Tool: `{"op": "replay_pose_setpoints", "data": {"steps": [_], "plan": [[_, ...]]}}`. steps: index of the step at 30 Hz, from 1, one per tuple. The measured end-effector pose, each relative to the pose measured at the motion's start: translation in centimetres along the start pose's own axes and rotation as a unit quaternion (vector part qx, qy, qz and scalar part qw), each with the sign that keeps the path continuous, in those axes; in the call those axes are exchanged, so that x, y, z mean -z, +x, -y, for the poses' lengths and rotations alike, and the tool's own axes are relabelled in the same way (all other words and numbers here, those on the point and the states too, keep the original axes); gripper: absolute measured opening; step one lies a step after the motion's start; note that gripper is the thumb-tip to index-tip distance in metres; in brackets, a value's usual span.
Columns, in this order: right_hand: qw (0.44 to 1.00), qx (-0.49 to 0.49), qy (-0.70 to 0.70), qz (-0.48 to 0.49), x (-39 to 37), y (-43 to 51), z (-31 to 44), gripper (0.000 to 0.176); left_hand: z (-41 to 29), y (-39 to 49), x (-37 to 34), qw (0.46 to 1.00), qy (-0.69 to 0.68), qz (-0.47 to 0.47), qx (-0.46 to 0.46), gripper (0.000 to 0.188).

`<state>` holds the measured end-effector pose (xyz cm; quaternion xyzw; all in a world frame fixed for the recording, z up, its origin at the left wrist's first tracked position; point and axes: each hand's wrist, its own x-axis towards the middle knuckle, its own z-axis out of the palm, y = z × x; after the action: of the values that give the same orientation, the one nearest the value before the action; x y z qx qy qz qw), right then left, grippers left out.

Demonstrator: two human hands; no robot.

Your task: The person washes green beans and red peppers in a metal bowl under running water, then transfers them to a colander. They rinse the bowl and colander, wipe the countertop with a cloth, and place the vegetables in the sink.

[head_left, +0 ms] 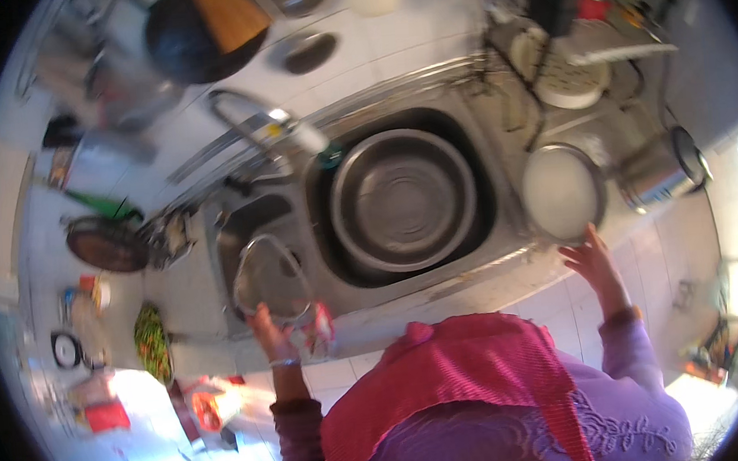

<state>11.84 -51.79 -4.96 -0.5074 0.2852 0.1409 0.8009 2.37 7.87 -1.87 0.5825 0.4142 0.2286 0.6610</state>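
Observation:
My left hand [271, 337] grips the near rim of a round see-through bowl or sieve [269, 278], tilted over the small sink basin [257, 214]; blur hides whether it is glass or mesh. With fingers spread, my right hand [596, 264] is at the near edge of a round metal bowl [599, 180] on the counter. That bowl holds a whitish content [558, 193]. A wide stainless steel basin [404, 202] sits inside the large sink basin [493, 221], and faint rings show on its bottom. A pink and white packet [319, 328] lies beside my left hand.
A curved metal faucet [237, 120] rises behind the sinks. At right stand a metal pot [657, 169] on its side and a rack [520, 82] with a perforated white tray [572, 81]. A dish of green vegetables [152, 342] sits at left, near a dark round pan [107, 243].

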Motion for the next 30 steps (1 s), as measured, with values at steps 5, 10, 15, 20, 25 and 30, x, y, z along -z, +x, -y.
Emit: {"op": "replay_pose_setpoints", "data": {"steps": [5, 10, 15, 20, 25, 30], "plan": [[0.971, -0.169, -0.118, 0.122, -1.3, -3.6, -1.2, 0.063, -2.6, 0.9, -0.1, 0.999, -0.045, 0.030, 0.004, 0.067], [0.928, -0.027, -0.303, 0.217, -14.3, -3.2, 0.5, 0.044, -2.0, 5.0, 0.8, 0.994, -0.039, 0.059, -0.087, 0.067], [0.869, 0.208, -0.348, 0.282, -31.9, 1.1, 3.2, 0.053, -1.1, 7.3, 2.8, 0.993, -0.008, 0.078, -0.088, 0.065], [0.799, 0.385, -0.364, 0.285, -47.2, 3.7, 2.5, 0.054, -0.3, 9.7, 4.9, 0.982, -0.014, 0.166, -0.089, 0.064], [0.738, 0.447, -0.461, 0.209, -49.0, 1.8, -1.7, 0.061, 4.9, 12.8, 6.7, 0.976, -0.009, 0.155, -0.152, 0.067], [0.713, 0.453, -0.345, 0.408, -54.6, -2.7, -9.7, 0.077, 2.4, 12.1, 5.9, 0.984, 0.028, 0.149, -0.088, 0.068]]}}
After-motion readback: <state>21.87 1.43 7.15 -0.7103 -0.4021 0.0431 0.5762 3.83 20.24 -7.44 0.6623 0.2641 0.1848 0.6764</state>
